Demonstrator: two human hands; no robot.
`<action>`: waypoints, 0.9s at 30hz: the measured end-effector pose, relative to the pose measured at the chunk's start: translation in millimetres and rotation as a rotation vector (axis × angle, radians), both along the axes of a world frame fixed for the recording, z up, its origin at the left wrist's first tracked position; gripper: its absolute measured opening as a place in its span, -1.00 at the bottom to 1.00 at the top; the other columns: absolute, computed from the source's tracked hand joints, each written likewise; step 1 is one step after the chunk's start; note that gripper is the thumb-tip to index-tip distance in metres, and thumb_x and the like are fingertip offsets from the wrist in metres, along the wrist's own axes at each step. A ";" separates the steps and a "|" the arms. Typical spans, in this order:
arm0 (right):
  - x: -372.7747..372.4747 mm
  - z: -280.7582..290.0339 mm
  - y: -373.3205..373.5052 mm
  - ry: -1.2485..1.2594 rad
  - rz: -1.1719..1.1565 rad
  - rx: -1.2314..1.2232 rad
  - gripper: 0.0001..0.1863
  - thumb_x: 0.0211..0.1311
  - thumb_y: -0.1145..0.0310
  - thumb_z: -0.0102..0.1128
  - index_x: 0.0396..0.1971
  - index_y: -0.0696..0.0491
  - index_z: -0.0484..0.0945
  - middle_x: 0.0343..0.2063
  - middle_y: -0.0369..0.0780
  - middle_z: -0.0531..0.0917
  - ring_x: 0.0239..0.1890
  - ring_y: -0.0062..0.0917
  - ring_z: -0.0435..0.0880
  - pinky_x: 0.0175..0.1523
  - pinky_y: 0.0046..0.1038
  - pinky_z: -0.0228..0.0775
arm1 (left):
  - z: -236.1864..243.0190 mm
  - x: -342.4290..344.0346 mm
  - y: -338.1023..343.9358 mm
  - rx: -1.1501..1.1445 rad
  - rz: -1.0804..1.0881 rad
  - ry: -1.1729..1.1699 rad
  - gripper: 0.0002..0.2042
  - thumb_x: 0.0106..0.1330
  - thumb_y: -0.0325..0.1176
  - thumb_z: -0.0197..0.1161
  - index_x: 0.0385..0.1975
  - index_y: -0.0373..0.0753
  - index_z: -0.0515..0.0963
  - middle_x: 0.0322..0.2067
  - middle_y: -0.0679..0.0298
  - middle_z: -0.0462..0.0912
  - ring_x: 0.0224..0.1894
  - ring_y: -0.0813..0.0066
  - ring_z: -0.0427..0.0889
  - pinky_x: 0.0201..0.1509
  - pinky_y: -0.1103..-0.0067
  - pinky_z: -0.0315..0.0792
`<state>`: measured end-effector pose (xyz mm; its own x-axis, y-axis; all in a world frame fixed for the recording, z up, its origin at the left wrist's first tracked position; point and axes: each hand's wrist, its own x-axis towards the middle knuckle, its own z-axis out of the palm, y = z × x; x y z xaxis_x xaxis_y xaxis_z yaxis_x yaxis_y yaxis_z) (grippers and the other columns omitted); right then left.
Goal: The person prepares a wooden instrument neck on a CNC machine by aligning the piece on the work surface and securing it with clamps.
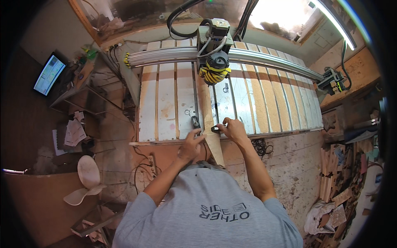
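A long, narrow wooden board (213, 148) lies on the slatted machine bed, and its tapered near end juts over the front edge toward me. My right hand (235, 129) pinches a small black clamp (215, 129) at the board's right side. On the other side, my left hand (190, 145) has its fingers apart at the board's left edge and holds nothing. Just beyond those fingers, a second black clamp (195, 121) sits on the bed. Above the board's far part hangs the router spindle (215, 69) with a yellow-and-black striped cover.
The slatted bed (165, 99) spans the area ahead, crossed by a metal gantry beam (264, 60). At left are a monitor (49, 74) and a white chair (88, 173). A power strip (152, 164) and coiled cable (261, 148) lie below the bed's front edge. Wood offcuts (331, 173) are piled at right.
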<state>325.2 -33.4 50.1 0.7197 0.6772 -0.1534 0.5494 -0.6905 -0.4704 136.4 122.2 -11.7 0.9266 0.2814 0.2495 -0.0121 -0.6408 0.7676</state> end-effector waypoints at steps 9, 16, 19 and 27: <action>-0.7 -3.3 -12.3 -0.048 0.191 0.171 -0.56 0.03 0.41 0.25 0.00 0.10 0.63 -0.16 0.01 0.64 -0.06 -0.07 0.62 0.08 -0.15 0.48 | 13.2 39.8 59.3 0.181 -0.194 0.116 -0.27 -0.06 -0.73 0.04 0.24 -0.08 0.48 0.27 -0.02 0.38 0.30 -0.07 0.38 0.38 0.25 0.35; -9.4 -2.7 -24.4 0.040 0.092 0.194 -0.54 0.02 0.50 0.18 0.02 0.11 0.62 -0.14 0.02 0.63 -0.04 -0.07 0.61 0.10 -0.15 0.47 | 4.2 46.1 69.4 0.078 -0.229 0.116 -0.36 0.02 -0.56 0.21 0.24 -0.17 0.43 0.17 -0.05 0.47 0.16 -0.06 0.52 0.26 0.27 0.45; -9.9 -3.3 -27.8 0.063 0.065 0.222 -0.54 0.03 0.52 0.16 0.03 0.11 0.61 -0.15 0.03 0.63 -0.04 -0.06 0.61 0.10 -0.16 0.46 | 1.1 46.3 48.7 0.011 0.061 0.147 -0.42 0.07 -0.42 0.30 0.18 -0.30 0.40 0.06 -0.09 0.52 0.01 -0.09 0.60 0.12 0.26 0.51; -12.4 -9.2 -17.8 0.095 0.057 0.268 -0.56 0.05 0.51 0.11 0.01 0.14 0.63 -0.16 0.07 0.64 -0.08 -0.01 0.62 0.08 -0.16 0.46 | -21.9 60.1 21.4 0.069 0.247 0.182 -0.36 0.06 -0.18 0.41 0.13 -0.36 0.39 -0.24 -0.06 0.62 -0.18 0.04 0.65 -0.07 0.27 0.52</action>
